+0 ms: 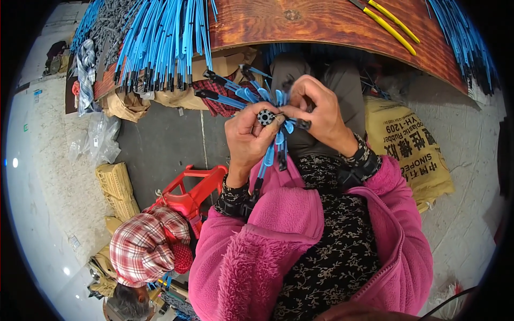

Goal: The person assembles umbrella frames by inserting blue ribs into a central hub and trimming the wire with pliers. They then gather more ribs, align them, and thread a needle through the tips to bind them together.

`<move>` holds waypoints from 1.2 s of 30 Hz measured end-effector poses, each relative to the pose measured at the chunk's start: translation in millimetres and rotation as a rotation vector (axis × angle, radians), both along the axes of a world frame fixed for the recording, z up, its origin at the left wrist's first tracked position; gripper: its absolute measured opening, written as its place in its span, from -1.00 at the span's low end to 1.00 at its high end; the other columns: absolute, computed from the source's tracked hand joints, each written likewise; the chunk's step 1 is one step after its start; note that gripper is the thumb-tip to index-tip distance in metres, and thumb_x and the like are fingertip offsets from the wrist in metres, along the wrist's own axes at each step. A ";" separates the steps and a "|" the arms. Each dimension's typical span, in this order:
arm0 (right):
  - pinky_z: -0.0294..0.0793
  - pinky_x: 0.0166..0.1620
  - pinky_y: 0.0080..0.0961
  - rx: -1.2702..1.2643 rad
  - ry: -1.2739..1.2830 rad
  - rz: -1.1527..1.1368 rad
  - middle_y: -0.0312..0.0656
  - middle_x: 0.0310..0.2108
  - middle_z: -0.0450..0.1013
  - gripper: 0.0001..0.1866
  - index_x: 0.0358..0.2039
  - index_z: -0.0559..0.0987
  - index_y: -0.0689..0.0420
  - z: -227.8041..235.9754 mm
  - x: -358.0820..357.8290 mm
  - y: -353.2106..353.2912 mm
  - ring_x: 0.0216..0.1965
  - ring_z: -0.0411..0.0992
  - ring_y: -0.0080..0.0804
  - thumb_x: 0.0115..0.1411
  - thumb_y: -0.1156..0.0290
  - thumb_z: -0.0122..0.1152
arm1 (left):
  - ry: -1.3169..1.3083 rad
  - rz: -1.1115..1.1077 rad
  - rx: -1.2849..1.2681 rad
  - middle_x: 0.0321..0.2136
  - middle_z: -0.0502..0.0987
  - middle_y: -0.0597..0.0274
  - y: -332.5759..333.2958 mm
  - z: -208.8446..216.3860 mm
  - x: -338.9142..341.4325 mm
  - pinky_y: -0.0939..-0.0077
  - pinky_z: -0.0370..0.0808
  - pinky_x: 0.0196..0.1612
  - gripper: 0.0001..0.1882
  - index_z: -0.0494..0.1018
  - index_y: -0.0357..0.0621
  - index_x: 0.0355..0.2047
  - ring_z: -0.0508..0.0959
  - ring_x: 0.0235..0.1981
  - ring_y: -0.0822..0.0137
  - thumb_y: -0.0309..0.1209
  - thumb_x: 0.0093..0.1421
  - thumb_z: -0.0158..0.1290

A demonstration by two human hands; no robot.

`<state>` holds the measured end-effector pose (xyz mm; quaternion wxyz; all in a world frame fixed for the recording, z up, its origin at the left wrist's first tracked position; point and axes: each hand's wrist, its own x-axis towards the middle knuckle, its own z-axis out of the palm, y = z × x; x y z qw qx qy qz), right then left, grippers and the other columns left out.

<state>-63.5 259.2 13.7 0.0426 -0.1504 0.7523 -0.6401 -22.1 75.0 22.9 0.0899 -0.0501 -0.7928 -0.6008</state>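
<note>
Just left of the right hand [321, 111], whose grip I cannot make out, a black hub [265, 117] with blue stems [270, 156] sits clamped in the left hand [246, 132].

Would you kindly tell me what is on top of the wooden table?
A yellow-handled tool, blue strips at both sides and grey pieces at left; anything directly under them is covered.

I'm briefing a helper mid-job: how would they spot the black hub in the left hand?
Find the pink fleece jacket; above it in the picture is the left hand. The black hub sits in that hand's grip, near the thumb tip. It is a small notched disc, unlike the long blue strips fanning out around it.
</note>
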 end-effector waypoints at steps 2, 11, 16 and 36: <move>0.30 -0.43 -0.65 0.039 0.153 -0.023 -0.29 -0.35 0.40 -0.76 -0.35 0.55 0.21 2.0 5.2 3.8 -0.51 0.28 -0.60 -0.02 0.57 0.45 | 0.005 -0.015 -0.057 -0.71 0.25 0.58 0.4 -1.0 0.3 0.71 0.05 -0.64 -0.82 0.58 -0.15 -0.34 0.15 -0.70 0.73 -0.54 0.03 0.32; 0.35 -0.45 -0.60 0.017 0.402 0.067 -0.18 -0.29 0.51 -0.81 -0.32 0.66 0.21 17.5 -2.1 18.8 -0.46 0.43 -0.56 0.01 0.56 0.44 | -0.160 0.016 0.038 -0.74 0.22 0.52 3.2 5.5 0.5 0.67 0.07 -0.64 -0.80 0.58 -0.12 -0.31 0.16 -0.73 0.68 -0.53 0.03 0.32; 0.40 -0.45 -0.55 -0.002 0.301 0.248 -0.18 -0.42 0.51 -0.82 -0.37 0.68 0.22 20.6 -12.3 28.2 -0.43 0.49 -0.50 -0.02 0.49 0.47 | -0.041 -0.066 -0.143 -0.76 0.21 0.46 5.3 7.6 1.8 0.63 0.08 -0.64 -0.77 0.58 -0.09 -0.31 0.18 -0.74 0.64 -0.53 -0.01 0.32; 0.34 -0.42 -0.63 -0.191 -0.532 0.243 -0.27 -0.54 0.51 -0.88 -0.46 0.59 0.26 22.6 2.7 27.0 -0.48 0.39 -0.66 0.20 0.51 0.26 | 0.001 -0.070 -0.185 -0.77 0.18 0.44 13.5 6.1 -6.1 0.61 0.14 -0.63 -0.78 0.58 -0.09 -0.32 0.20 -0.73 0.61 -0.52 -0.02 0.30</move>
